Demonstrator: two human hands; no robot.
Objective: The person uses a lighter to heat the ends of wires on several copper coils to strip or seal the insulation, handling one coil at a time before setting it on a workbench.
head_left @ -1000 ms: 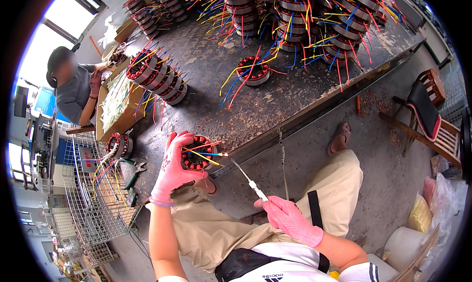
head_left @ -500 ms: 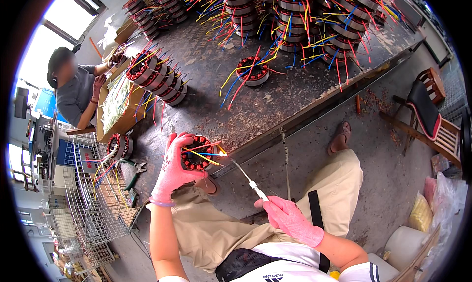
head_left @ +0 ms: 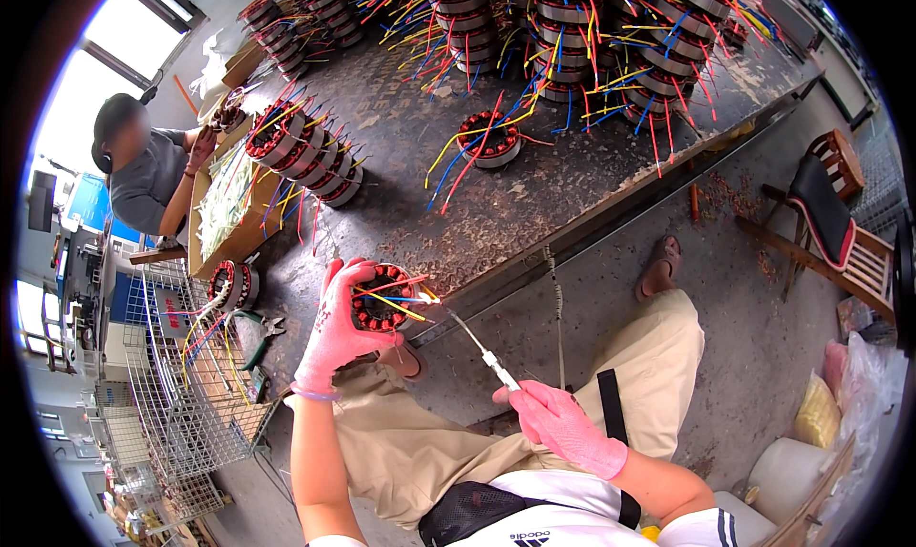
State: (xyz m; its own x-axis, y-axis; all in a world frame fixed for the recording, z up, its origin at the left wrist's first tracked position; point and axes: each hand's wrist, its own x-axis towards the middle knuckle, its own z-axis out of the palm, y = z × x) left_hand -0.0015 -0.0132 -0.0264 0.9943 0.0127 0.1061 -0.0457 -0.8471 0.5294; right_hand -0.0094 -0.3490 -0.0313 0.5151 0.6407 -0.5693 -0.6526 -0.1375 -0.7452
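Note:
My left hand (head_left: 334, 332), in a pink glove, grips a ring-shaped motor stator (head_left: 370, 320) with red windings at the bench's near edge. Red, blue and yellow wires stick out of it to the right. A small bright glow shows at the wire ends (head_left: 427, 298). My right hand (head_left: 568, 425), also gloved in pink, is closed round a white-handled tool with a thin metal tube (head_left: 473, 338). The tube's tip points up-left, close beside those wire ends. Whether tip and wires touch, I cannot tell.
Tall stacks of wired stators (head_left: 563, 41) fill the bench's far side. A leaning stack (head_left: 305, 156), a single stator (head_left: 490, 140) and cutting pliers (head_left: 262, 335) lie nearer. A co-worker (head_left: 153, 170) sits left, behind a cardboard box (head_left: 205, 242). A wooden chair (head_left: 840, 223) stands right.
The bright glow at the wire ends has become smaller and dimmer. Both my hands stay nearly still. The co-worker's hands have drawn together around a stator.

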